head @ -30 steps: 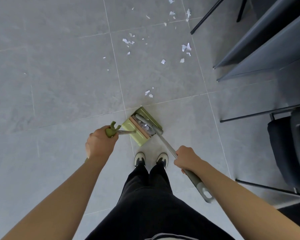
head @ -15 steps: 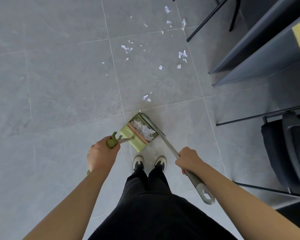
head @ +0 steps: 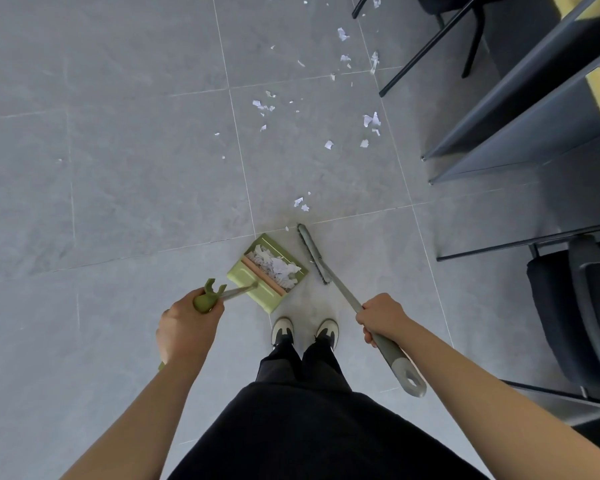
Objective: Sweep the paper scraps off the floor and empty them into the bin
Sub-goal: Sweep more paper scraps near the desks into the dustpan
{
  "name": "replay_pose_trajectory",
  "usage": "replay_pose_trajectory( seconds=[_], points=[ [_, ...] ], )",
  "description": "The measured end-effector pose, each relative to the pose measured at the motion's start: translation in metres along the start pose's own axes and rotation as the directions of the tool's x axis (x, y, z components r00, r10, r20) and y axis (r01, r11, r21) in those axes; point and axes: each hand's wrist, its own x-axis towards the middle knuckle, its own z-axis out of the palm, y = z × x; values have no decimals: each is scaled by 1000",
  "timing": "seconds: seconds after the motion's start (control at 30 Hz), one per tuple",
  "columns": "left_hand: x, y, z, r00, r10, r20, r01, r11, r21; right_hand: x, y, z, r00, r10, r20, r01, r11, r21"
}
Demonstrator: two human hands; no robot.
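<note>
Scraps (head: 276,266) now lie heaped in our green dustpan (head: 267,271), which sits on the floor just ahead of our shoes (head: 303,332). A second ago the broom (head: 314,254) lay across the pan's mouth, pushing paper in; we have since drawn it out, and its head now stands just right of the pan, clear of it. That stroke is finished, and the pan holds its first load. Our left hand (head: 184,327) is curled tight round the pan's long handle; our right hand (head: 381,315) is wrapped round the grey broom shaft, well below its hanging loop. Most of the job remains, we judge: two loose scraps (head: 301,204) lie just beyond the pan, and many more (head: 371,121) are strewn farther up the tiles toward the desk (head: 520,109) and chair legs (head: 430,46). We see no bin, so emptying must wait until we find it.
</note>
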Motion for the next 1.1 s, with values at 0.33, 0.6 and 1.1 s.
replay_pose_trajectory(
  seconds=[0.33,0.6,1.1],
  points=[
    [17,-22,-36,995,-83,-57,79,995,-59,6,-39,24,997,69,-44,-67,997,49],
    [38,-35,-58,982,-144,-126,132,986,-98,4,-55,18,991,-132,33,135,925,-355],
    [68,-7,-69,953,-211,-216,206,977,-48,52,-107,-4,974,-149,170,221,789,-574]
  ],
)
